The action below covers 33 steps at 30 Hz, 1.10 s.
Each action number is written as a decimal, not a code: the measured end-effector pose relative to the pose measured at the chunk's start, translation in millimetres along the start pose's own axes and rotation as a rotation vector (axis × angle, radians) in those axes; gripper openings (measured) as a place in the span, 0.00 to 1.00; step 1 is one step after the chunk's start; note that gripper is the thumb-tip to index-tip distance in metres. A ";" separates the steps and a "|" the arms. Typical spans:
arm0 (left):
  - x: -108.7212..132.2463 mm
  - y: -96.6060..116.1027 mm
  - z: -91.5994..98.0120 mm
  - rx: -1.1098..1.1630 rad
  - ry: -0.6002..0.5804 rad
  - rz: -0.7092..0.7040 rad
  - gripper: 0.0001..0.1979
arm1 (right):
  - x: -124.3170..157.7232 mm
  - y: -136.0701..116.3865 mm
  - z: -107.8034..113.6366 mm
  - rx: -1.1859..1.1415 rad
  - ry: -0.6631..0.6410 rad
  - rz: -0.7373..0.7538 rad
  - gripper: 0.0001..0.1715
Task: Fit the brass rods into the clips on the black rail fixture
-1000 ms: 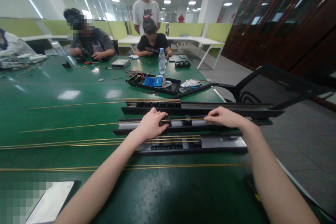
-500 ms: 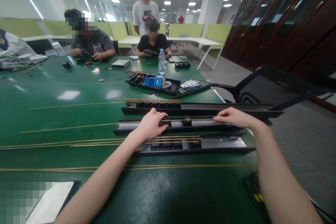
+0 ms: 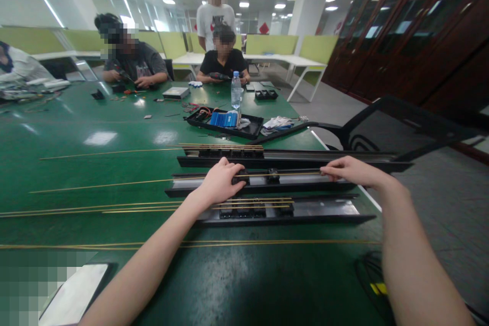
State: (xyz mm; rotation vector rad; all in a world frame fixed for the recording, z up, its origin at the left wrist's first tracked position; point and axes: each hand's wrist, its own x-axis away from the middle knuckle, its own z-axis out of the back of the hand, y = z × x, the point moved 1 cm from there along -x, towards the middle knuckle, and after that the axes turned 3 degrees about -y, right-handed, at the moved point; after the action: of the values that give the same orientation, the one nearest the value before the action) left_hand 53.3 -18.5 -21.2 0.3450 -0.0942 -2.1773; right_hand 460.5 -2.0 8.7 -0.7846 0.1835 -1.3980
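Three long black rails lie side by side across the green table [image 3: 114,163]. My left hand [image 3: 219,183] rests curled over a black clip on the middle rail [image 3: 298,183], its fingers pressing the clip. My right hand [image 3: 349,170] pinches a thin brass rod [image 3: 294,174] that runs along the top of that middle rail. The near rail [image 3: 324,211] carries several black clips and two brass rods. The far rail [image 3: 305,158] also carries a row of clips.
Loose brass rods [image 3: 95,209] lie across the table to the left. A black tray [image 3: 225,122] with blue parts and a water bottle [image 3: 236,89] stand behind. Three people are at the far end. A black chair [image 3: 401,127] stands right, a white sheet [image 3: 74,293] lower left.
My right hand has slid to the right along the brass rod on the middle rail. My left hand has stayed on the clip.
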 end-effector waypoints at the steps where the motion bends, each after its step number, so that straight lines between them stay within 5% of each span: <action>1: -0.2 0.4 0.3 0.000 -0.001 0.000 0.21 | 0.3 0.4 1.9 0.030 0.027 -0.016 0.33; 5: -1.3 2.4 1.9 0.005 -0.002 0.003 0.21 | -2.2 -10.7 3.5 0.205 0.200 -0.014 0.28; 8: -1.6 3.8 3.1 0.006 -0.002 0.001 0.21 | -6.8 -39.1 -10.9 0.216 0.279 0.154 0.25; 15: -1.5 3.0 2.0 0.005 0.007 0.003 0.21 | -19.3 -98.4 -66.6 0.198 0.134 0.378 0.25; 33: -1.1 2.9 2.9 0.005 0.004 0.004 0.21 | -22.8 -92.9 -68.0 0.123 0.030 0.375 0.24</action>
State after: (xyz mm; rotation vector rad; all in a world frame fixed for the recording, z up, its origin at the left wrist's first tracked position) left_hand 55.4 -19.5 -17.6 0.3515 -0.0983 -2.1727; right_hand 343.2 -4.3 5.6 -0.5916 0.2510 -1.0556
